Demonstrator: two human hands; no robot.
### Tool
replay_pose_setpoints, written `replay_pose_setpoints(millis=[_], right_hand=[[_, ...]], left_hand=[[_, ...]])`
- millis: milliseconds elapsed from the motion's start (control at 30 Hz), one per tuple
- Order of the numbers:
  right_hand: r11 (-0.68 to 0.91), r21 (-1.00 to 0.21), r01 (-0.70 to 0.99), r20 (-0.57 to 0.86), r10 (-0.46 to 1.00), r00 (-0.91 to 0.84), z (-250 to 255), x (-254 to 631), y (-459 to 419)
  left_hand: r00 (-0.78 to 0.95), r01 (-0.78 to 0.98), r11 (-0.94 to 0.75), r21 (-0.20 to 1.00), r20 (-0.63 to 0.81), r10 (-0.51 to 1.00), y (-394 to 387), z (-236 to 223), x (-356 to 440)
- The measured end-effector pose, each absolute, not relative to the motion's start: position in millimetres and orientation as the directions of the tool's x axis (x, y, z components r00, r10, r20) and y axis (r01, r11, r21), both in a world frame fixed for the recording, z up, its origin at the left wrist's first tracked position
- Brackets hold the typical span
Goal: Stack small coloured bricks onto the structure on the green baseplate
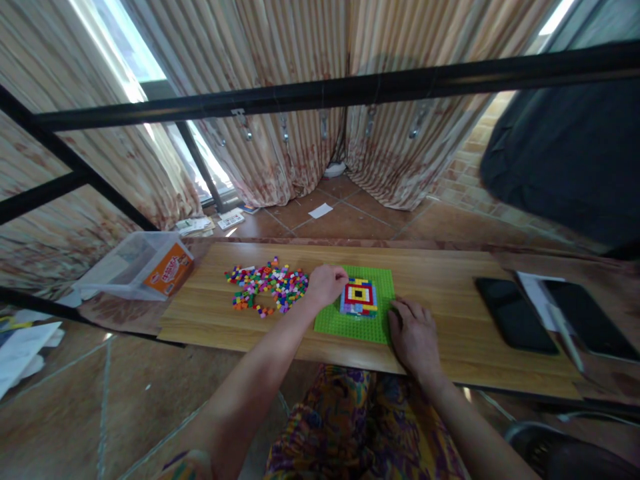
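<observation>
Head view: brick build between left hand and right hand

Left fingertips are pinched together beside the build's far left corner; whether a piece is gripped cannot be told. The right thumb and fingers are laid, slightly apart, at the edge of the green baseplate underneath. Left of the left hand, loose bricks are scattered, a clear box beyond; right of the right hand, a dark device is laid.

Daylit from behind the curtains; blown bright at gaps beside them; dimmer well below them; slightly soft throughout, stretched toward edges.
</observation>
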State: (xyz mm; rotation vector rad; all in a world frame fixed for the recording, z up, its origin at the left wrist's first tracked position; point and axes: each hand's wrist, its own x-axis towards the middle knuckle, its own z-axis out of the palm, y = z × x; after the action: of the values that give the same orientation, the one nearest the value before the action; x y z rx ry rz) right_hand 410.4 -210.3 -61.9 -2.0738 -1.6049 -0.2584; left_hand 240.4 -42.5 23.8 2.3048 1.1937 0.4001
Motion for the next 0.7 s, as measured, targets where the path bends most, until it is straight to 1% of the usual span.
replay_pose_setpoints(millis=[267,433,500,567,700], right_hand=[[-0.171,-0.281,0.944,0.451,0.845,0.288,-62,410,-210],[-0.162,-0.28,0.946,0.45,0.848,0.278,-62,410,-210],[-0.162,-0.28,0.946,0.456,0.845,0.279,-62,410,-210],[-0.16,-0.281,0.946,0.458,0.844,0.279,-62,410,-210],[-0.169,-0.286,0.943,0.437,0.853,0.285,-62,410,-210]], left_hand=[[0.602,0.674,-0.529,0.516,0.031,0.798,-42,29,238],[0.651,0.665,-0.569,0.484,-0.003,0.759,-35,30,237],[0.658,0.657,-0.564,0.501,-0.015,0.753,-31,29,238],[0.648,0.645,-0.535,0.546,-0.018,0.762,-29,26,238],[0.581,0.627,-0.421,0.655,-0.034,0.813,-29,18,241]])
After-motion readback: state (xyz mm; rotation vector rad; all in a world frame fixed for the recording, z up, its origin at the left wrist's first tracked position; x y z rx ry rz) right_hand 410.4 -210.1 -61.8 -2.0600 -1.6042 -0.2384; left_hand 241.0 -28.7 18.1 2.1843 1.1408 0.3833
